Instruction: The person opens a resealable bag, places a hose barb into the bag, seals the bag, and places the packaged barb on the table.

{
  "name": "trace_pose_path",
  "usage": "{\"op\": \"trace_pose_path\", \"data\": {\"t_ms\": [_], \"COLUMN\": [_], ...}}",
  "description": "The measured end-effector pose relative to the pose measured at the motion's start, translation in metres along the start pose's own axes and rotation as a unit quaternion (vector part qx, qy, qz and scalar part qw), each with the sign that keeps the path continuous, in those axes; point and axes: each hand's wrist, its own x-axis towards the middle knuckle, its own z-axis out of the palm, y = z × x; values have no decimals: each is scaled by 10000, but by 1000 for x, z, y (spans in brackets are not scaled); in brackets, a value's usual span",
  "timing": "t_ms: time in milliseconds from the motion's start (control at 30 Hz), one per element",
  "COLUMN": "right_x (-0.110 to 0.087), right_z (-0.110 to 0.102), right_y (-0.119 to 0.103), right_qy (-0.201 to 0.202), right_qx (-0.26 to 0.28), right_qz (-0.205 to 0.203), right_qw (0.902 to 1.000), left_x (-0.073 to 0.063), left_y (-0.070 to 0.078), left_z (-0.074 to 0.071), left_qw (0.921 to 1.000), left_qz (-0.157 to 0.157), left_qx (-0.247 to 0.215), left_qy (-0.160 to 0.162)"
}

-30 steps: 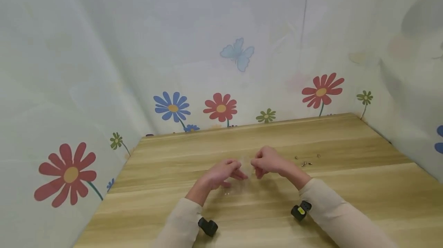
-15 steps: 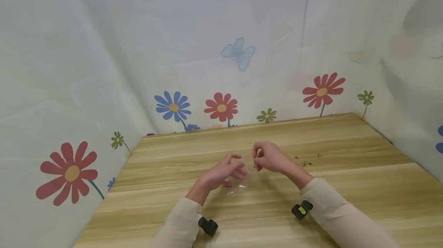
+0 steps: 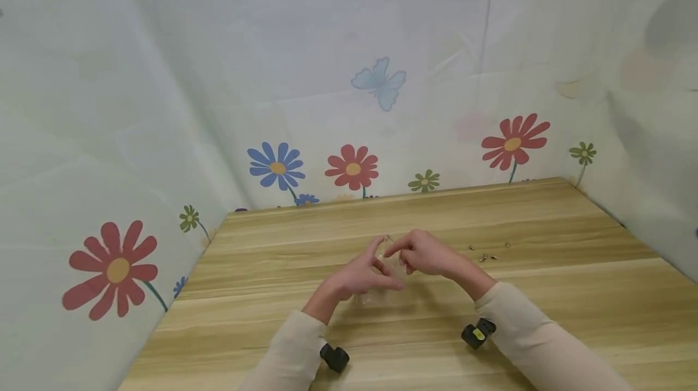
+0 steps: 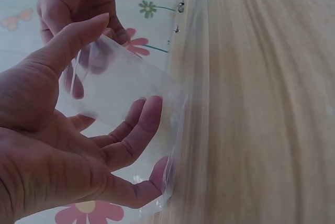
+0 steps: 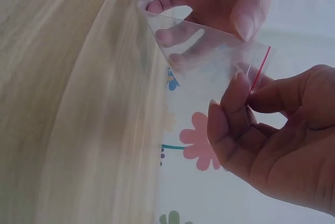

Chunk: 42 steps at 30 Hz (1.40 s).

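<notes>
A small clear zip-lock bag (image 5: 209, 72) with a red line along its mouth spans the two hands just above the table. My left hand (image 3: 357, 276) holds it, thumb by the upper edge and the other fingers bent about the bag, as the left wrist view shows. Thumb and index finger of my right hand (image 5: 282, 130) pinch the bag's mouth at the red line. In the head view, my right hand (image 3: 428, 254) stands close against the left, its index finger reaching across. Nothing can be made out inside the bag (image 4: 152, 77).
Several small shiny metal pieces (image 3: 483, 257) lie on the wooden table (image 3: 283, 257) right of the hands. A printed cloth backdrop (image 3: 305, 76) rises behind and beside the table. Each sleeve carries a small black camera (image 3: 334, 357).
My right hand first rose a little, then came down and left, near my left hand. My left index finger and thumb have spread. The metal pieces have stayed put.
</notes>
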Motion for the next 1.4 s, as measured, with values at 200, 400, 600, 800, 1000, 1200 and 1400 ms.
{"op": "trace_pose_path", "data": {"t_ms": [200,400,600,800,1000,1200,1400], "right_x": [-6,-4,-3,-5,-9,-24,-40], "right_z": [-5,-7,-8,-14,-36,-78,-109], "right_y": [3,6,7,6,9,33,50], "right_qy": [96,225,312,1026,1293,1294,1308], "right_qx": [182,177,0,-705,-1119,-1006,-1028], "right_qz": [413,627,599,68,108,700,808], "right_qw": [9989,9976,9977,9922,9852,9840,9827], "left_x": [5,7,5,5,6,4,2], "left_y": [4,4,5,3,2,1,0], "left_z": [6,4,3,3,1,1,-1], "left_qw": [9999,10000,10000,9997,9998,9999,10000], "left_qz": [67,12,-73,-228,-133,-88,-94], "left_qx": [-33,24,-15,-44,-108,-57,11], "left_qy": [-153,-94,-65,-18,-37,33,26]}}
